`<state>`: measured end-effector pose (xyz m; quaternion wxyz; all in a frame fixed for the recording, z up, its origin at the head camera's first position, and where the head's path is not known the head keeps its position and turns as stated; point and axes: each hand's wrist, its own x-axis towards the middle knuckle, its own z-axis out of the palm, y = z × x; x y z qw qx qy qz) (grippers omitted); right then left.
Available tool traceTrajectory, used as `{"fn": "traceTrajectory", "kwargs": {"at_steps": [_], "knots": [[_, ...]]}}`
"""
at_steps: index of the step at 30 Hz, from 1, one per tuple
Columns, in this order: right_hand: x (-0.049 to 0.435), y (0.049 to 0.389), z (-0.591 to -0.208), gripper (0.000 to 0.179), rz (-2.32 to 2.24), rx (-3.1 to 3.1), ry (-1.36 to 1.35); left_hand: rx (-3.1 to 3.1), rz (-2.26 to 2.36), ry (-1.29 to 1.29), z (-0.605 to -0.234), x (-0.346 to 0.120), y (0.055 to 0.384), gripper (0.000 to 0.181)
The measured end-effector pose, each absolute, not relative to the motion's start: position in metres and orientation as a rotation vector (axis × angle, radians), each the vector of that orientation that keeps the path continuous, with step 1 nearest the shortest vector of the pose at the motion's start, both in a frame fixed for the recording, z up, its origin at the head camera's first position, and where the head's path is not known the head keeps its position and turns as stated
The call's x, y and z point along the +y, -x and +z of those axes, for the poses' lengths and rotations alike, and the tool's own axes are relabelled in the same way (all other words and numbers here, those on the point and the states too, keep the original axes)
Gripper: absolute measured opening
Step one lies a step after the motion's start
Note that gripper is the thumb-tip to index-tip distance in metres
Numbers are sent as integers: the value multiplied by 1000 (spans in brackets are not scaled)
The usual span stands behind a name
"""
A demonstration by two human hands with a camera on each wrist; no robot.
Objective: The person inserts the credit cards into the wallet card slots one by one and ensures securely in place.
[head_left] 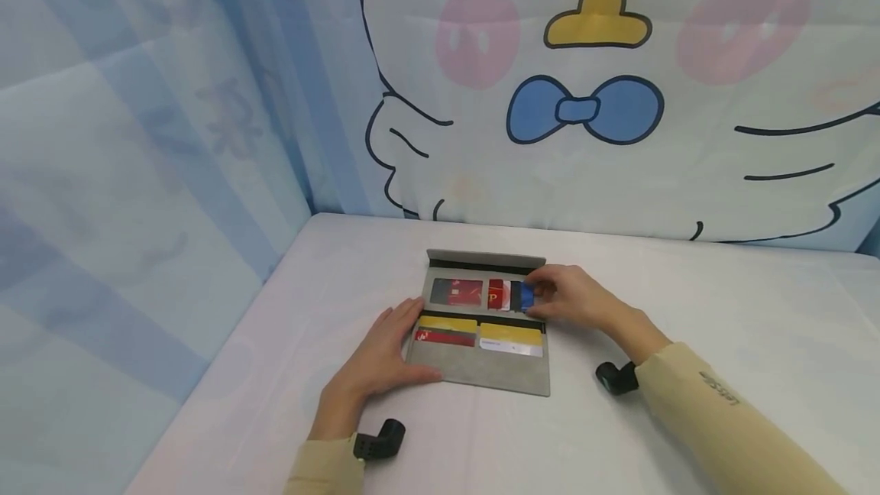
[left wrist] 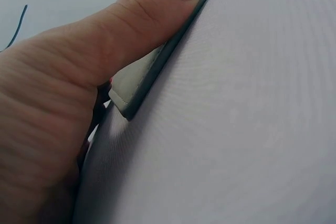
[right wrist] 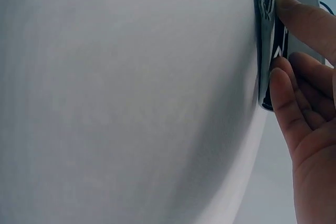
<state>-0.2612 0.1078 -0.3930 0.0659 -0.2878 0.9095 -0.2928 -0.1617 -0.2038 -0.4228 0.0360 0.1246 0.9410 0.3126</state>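
A grey wallet (head_left: 495, 376) lies unfolded on the white-covered table, cards tucked in its slots. Along its left edge my left hand (head_left: 378, 354) rests with fingers extended; the thumb lies on the near edge, as the left wrist view also shows on the wallet (left wrist: 135, 80). At the upper right slot my right hand (head_left: 571, 296) pinches a blue card (head_left: 526, 296) between thumb and fingertips at its top and bottom edges. Left of it, in the same slot area, is a red and white card (head_left: 499, 295). The right wrist view shows the fingers at the wallet's side edge.
A dark and red card (head_left: 459, 292) sits in the upper left slot. Yellow-topped cards (head_left: 510, 338) fill the lower slots. Behind the table (head_left: 687, 418) hangs a cartoon-printed curtain (head_left: 584, 182), with a blue and white curtain (head_left: 137, 212) at the left.
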Motion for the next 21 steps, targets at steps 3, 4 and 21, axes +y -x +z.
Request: {"fn": "traceTrajectory", "kwargs": {"at_steps": [3,4,21], "knots": [[106,262,-393,44,-868,2752,865,2893,961,-388,-423,-204,162,110],[105,262,-393,44,-862,2755,866,2894,961,-392,-422,-204,162,109],[102,260,-392,45,-826,2756,879,2883,971,-372,-422,-203,162,110]]}}
